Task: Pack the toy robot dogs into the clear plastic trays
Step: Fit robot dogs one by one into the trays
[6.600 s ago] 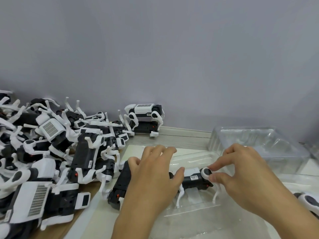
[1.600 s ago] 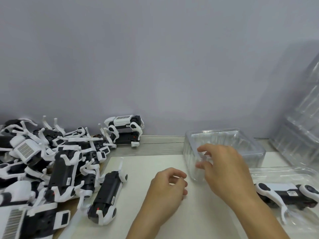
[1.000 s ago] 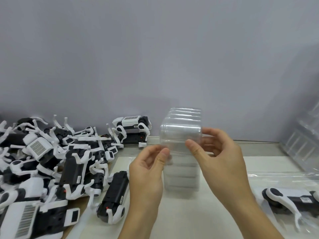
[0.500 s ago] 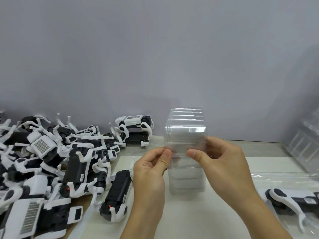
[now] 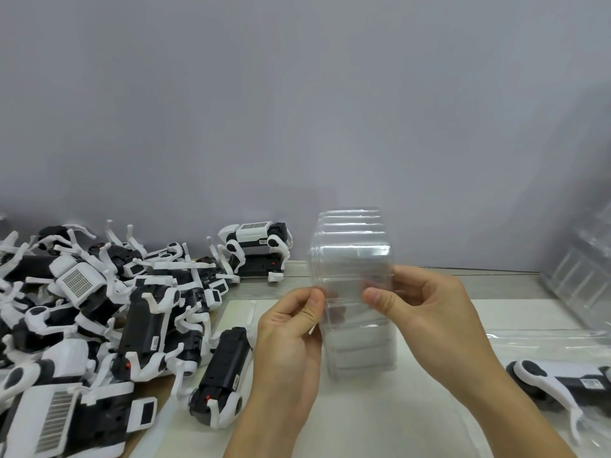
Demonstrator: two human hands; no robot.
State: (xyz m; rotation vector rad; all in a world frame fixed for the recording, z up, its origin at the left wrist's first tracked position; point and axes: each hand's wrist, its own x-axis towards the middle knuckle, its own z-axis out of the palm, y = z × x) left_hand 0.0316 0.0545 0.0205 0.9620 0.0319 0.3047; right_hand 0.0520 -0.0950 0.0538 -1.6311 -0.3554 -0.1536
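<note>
- Trays (image 5: 352, 259) first: I've got a nested stack of clear ones up in front of me, standing on end, long axis running up and down, lower end just above or maybe touching the white mat (image 5: 380, 421) (can't tell which).
- Left hand (image 5: 287, 345) is pinching the near left edge of the stack, thumb and forefinger closed on the plastic rim.
- Right hand (image 5: 426, 312) is clamped on the right side, thumb pressed on the near face, the other fingers wrapped behind it.
- Looks to me like I'm about to peel one tray off the stack. The layers sit front to back, so the nearest shell has to come toward me while the right hand holds the rest.
- Loose dog (image 5: 224, 371) lying on the mat just left of my left wrist, long axis pointing away from me. Left hand is clearly the nearer one for grabbing it.
- Big heap of dogs (image 5: 99, 309) further left on the table, all tangled legs.
- One dog (image 5: 562, 381) already sits in a tray at the far right, under my right forearm.
- More clear trays (image 5: 588, 269) stacked by the wall on the right.
- Thin plastic sticks together, so I'd guess two shells could come off at once.
</note>
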